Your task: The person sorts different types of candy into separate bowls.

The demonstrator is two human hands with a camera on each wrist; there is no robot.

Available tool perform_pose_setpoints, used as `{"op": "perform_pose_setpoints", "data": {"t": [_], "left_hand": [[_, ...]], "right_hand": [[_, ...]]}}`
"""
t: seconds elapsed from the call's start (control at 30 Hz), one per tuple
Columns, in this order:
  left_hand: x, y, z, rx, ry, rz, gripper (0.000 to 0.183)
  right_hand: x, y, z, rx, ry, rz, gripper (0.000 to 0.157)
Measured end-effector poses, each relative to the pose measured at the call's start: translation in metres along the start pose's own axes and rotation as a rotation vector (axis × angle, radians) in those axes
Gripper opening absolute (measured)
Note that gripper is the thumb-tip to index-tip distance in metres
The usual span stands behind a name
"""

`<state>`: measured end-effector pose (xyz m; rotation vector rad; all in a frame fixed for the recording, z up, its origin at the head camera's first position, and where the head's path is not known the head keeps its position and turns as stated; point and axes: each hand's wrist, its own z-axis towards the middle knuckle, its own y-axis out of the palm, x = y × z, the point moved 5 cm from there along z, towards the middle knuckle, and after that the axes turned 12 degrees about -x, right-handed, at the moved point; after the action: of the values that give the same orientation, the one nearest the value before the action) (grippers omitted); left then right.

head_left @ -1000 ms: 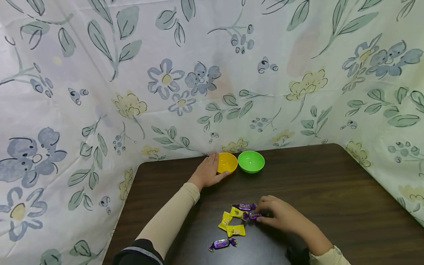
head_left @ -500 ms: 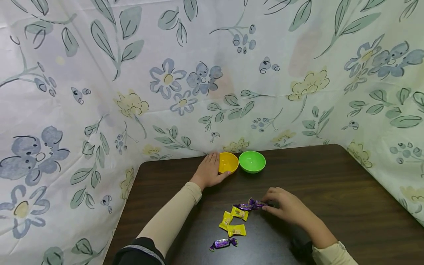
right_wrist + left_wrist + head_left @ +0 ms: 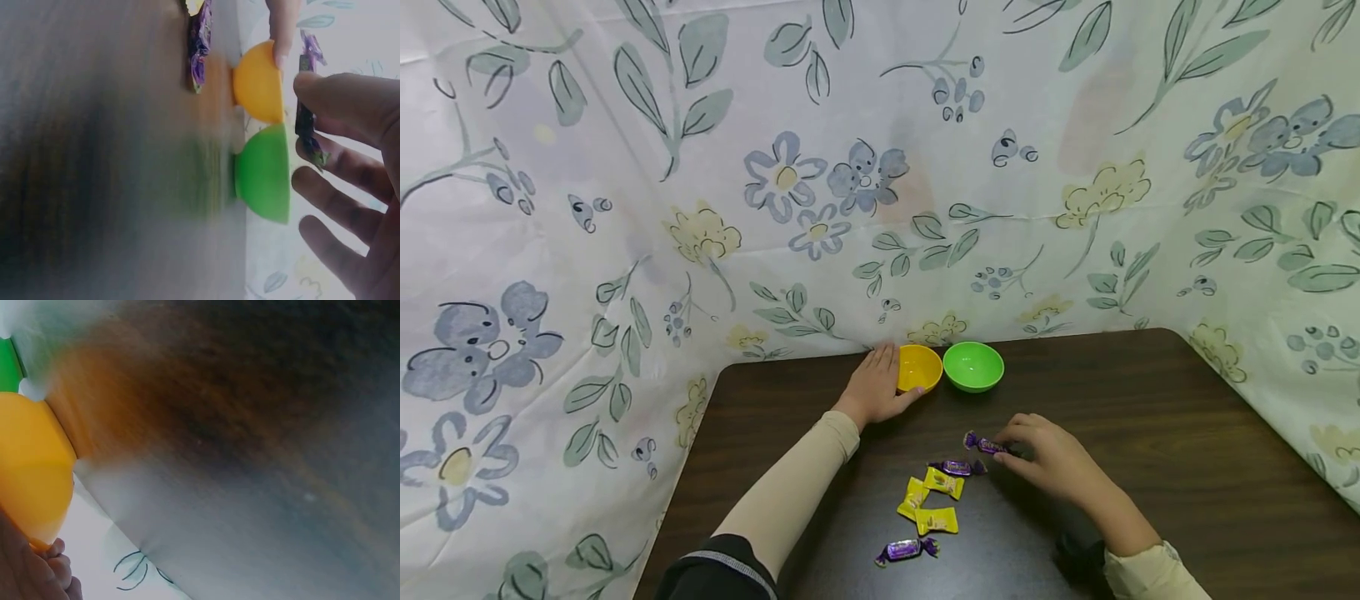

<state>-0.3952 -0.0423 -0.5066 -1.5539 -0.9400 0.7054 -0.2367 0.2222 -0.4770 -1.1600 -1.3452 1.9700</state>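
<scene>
My right hand [image 3: 1051,457] pinches a purple wrapped candy [image 3: 982,442] between thumb and fingers, raised off the table. In the right wrist view that candy [image 3: 305,112] shows its twisted ends, and the other fingers are spread. My left hand [image 3: 874,387] rests against the left side of a yellow bowl [image 3: 921,367], fingers straight and thumb at the near rim. A green bowl [image 3: 973,367] stands right beside the yellow one. Below the held candy lie another purple candy [image 3: 957,468], several yellow-wrapped candies [image 3: 937,521] and a purple candy [image 3: 904,550] nearest me.
The dark wood table [image 3: 1120,408] reaches back to a hanging floral cloth [image 3: 850,275], which also covers both sides. Both bowls stand near the table's back edge.
My right hand has lifted the purple candy from beside the yellow ones and carried it up and away toward the bowls. The left hand has stayed at the yellow bowl.
</scene>
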Motion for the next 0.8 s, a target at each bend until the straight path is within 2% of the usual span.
{"op": "perform_pose_setpoints", "data": {"t": [0.2,0.43,0.8], "left_hand": [[0.0,-0.001,0.0,-0.01,-0.01,0.011,0.103],[0.001,-0.002,0.001,-0.008,-0.01,0.01,0.104],[0.001,0.0,0.001,-0.027,-0.014,-0.001,0.103]], "right_hand": [[0.003,-0.008,0.009,0.054,0.028,-0.026,0.012],[0.004,-0.014,0.023,0.092,0.01,-0.045,0.013],[-0.001,-0.012,0.046,0.134,0.027,-0.034,0.014]]}}
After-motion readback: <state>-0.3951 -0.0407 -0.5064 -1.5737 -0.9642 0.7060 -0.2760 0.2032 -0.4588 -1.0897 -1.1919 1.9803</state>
